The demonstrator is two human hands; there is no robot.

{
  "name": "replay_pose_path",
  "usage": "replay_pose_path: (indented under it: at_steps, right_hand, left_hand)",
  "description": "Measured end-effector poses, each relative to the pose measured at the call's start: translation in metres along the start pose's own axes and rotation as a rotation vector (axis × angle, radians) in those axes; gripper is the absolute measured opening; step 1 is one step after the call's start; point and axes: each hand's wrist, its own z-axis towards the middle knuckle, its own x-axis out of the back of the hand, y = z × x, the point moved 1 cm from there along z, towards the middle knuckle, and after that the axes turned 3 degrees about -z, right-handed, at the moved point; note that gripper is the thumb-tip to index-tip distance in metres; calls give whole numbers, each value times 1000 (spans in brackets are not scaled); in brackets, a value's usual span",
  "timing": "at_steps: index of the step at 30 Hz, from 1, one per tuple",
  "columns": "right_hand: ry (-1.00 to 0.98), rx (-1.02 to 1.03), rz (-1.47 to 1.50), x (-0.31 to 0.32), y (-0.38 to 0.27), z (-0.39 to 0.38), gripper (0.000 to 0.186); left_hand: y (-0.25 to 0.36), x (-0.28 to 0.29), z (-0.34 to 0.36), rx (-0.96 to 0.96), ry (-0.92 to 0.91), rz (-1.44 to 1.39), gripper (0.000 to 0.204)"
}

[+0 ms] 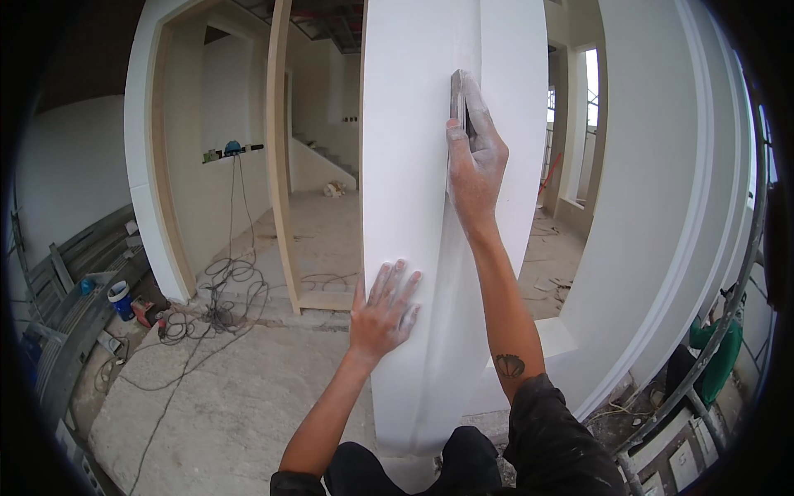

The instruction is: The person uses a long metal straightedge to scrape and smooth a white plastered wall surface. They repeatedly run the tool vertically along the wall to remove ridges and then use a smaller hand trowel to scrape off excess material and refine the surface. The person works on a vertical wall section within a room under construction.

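A white pillar (405, 165) with a smooth painted or plastered face rises in front of me, and a long groove or ridge runs down it. High on that ridge, my right hand (480, 169) is wrapped around a narrow, dark-edged sanding block (456, 99) held upright against the surface. Its working face is turned to the pillar and hidden. Lower and to the left, my left hand (384, 311) lies flat on the pillar with its fingers spread, holding nothing. White dust coats the fingers of both hands.
Left of the pillar stands a wooden door frame (283, 165). Tangled cords (223, 307) lie on the concrete floor (240, 397), near a blue bucket (121, 301) and metal planks (62, 331). At the right, a person in green (723, 355) is behind a scaffold pipe (719, 376).
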Motion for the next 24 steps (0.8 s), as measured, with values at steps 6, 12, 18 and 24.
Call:
replay_pose_path:
  at_steps: [6,12,18,24]
  right_hand:
    - [-41,-35,75,-2,-1,40,55]
    - [-25,79,-52,0,-11,18,53]
    - [-16,2,-29,-3,-20,1,49]
    - [-1,66,-15,-8,-7,53,49]
  left_hand:
    - [0,-2,3,-17,30,-2,67]
    - [1,-3,2,-4,7,-12,67]
    - [-2,-1,-1,-10,19,22,65]
    - [3,-3,1,3,5,24,64]
